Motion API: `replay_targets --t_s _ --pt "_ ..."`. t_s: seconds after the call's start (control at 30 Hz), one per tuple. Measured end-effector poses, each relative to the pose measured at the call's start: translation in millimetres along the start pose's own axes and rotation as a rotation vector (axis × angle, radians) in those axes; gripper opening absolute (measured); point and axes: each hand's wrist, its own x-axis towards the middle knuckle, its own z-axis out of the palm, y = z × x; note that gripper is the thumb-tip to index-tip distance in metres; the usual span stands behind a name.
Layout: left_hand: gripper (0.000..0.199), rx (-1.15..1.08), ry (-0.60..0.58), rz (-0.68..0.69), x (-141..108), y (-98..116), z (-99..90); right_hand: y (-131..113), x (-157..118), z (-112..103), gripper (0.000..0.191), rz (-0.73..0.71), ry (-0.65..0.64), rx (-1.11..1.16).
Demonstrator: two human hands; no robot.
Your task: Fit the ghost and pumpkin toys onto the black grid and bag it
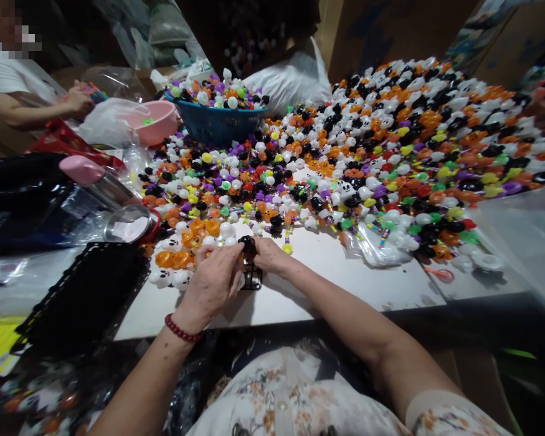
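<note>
One left hand (213,277): pinching glossy black rounded piece (247,247), centre
Right hand (272,257): gripping piece's other side
Orange plastic pumpkins (175,260): centre-left

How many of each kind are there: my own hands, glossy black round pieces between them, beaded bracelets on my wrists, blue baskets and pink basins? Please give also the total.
Own hands: 2 (left hand, right hand)
Glossy black round piece: 1
Beaded bracelet: 1
Blue basket: 1
Pink basin: 1
Total: 6
</note>
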Motion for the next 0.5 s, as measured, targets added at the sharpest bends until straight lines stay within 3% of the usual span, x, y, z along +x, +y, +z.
replay_targets --t_s 0.23,0.37,0.5 --pt "0.037 0.109 -0.055 -0.02 2.3 -1.6 -1.4 6.9 6.2 7.7 0.014 -0.098 -0.06 -0.131" --pt "0.04 0.16 -0.103 0.04 6.8 -3.0 0.6 24.2 11.1 25.3 0.014 -0.118 0.021 -0.23" --pt "0.036 0.167 -0.076 0.077 8.6 -4.7 6.8 32.8 12.2 33.7 0.011 -0.189 0.08 -0.283"
